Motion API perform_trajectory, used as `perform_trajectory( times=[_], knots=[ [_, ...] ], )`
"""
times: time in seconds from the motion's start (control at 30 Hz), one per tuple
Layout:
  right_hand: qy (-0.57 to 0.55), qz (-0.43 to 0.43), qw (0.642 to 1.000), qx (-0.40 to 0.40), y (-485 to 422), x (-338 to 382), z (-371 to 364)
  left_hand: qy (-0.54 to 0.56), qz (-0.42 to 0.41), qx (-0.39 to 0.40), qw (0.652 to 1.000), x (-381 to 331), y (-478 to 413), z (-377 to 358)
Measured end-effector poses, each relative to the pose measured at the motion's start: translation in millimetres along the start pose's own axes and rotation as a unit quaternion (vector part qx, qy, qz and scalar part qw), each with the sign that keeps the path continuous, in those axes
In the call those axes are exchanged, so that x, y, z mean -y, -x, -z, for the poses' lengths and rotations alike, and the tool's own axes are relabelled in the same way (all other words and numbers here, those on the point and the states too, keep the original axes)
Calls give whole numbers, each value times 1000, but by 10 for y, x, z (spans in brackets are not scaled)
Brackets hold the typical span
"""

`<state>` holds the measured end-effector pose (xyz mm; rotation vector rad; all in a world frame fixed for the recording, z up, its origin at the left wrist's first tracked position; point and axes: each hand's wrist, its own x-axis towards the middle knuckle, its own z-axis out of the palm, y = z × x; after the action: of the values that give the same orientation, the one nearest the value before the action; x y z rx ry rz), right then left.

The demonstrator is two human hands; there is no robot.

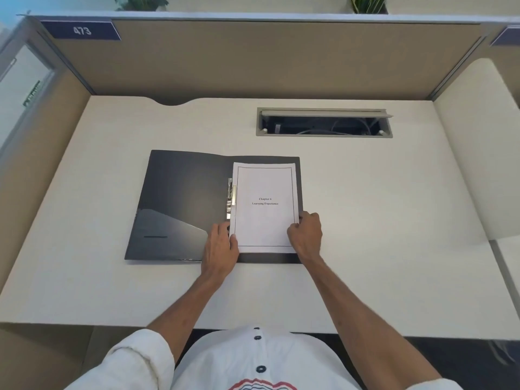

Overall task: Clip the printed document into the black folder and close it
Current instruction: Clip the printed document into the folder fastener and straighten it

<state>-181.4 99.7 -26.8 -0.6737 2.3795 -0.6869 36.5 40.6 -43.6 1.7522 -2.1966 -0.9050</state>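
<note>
Here, a black folder [180, 204] lies open and flat on a pale desk [380, 209], its long axis running away from the person. Inside, on the right half, sits the printed document [264, 206], upright with its title readable from the person's side, its long edge parallel to the spine. A metal clip [230, 198] stands along the document's left edge. The left hand [221, 244] pinches the document's lower left corner; the right hand [305, 235] is curled around its lower right edge. A recessed cable tray [323, 122] holds wires.
</note>
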Motion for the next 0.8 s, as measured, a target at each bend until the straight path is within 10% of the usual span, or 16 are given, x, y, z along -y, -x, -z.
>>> perform_trajectory(
  times=[0.8],
  knots=[
    [8,-6,1000,21,24,57,62,-24,7,-13,1000,-15,42,-6]
  ],
)
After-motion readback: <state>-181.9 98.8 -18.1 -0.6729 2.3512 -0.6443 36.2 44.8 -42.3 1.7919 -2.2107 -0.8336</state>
